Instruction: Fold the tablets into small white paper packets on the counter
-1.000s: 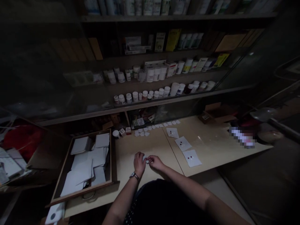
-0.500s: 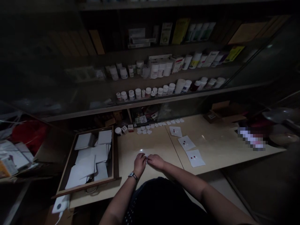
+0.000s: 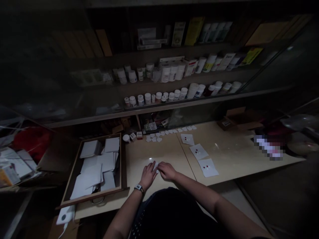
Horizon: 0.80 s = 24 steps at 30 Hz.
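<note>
A small white paper [image 3: 155, 165] lies flat on the pale table [image 3: 224, 149], at its near edge and close in front of the person. Most of it is covered, so its shape and long axis cannot be told. It sits between the two hands, just under their fingertips, and both are equally close.

The left hand [image 3: 149, 174] rests on it palm down, fingers stretched flat and gripping nothing. The right hand [image 3: 167, 171] is loosely curled, fingertips at the paper's right edge; whether it pinches the paper cannot be told.

To the right, three paper squares [image 3: 208, 167] with dark red pills run diagonally away. At the far edge is a row of small folded packets [image 3: 159, 135]. To the left is an open drawer [image 3: 122, 166] of white sheets.
</note>
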Motion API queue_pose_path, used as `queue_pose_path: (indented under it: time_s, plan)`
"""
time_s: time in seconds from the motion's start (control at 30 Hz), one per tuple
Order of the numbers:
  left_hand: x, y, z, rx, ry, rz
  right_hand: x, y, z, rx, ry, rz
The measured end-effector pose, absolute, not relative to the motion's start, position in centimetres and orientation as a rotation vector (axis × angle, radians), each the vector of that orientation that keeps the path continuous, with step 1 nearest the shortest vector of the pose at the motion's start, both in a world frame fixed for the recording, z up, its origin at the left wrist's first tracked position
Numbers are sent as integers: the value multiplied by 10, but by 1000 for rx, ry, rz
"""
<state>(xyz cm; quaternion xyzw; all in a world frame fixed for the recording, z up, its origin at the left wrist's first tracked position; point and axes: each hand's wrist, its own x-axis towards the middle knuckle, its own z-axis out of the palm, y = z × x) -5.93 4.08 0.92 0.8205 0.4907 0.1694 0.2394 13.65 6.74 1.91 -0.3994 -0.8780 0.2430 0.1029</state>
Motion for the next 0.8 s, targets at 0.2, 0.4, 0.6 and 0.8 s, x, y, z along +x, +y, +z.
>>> queue_pose_path:
  time_s: [0.2, 0.4, 0.6, 0.8]
  plan:
    - [-56, 42, 12, 2404, 1247, 370, 139, 66, 19, -1148, -2577, 703]
    - [-51, 39, 7, 2605, 1241, 346, 139, 68, 19, -1151, -2628, 698]
    - [-60, 26, -1, 2687, 1198, 338, 156, 61, 7, -935, -2733, 589]
    - [-73, 23, 8, 2581, 1127, 123, 163, 59, 3, -887, -2745, 551]
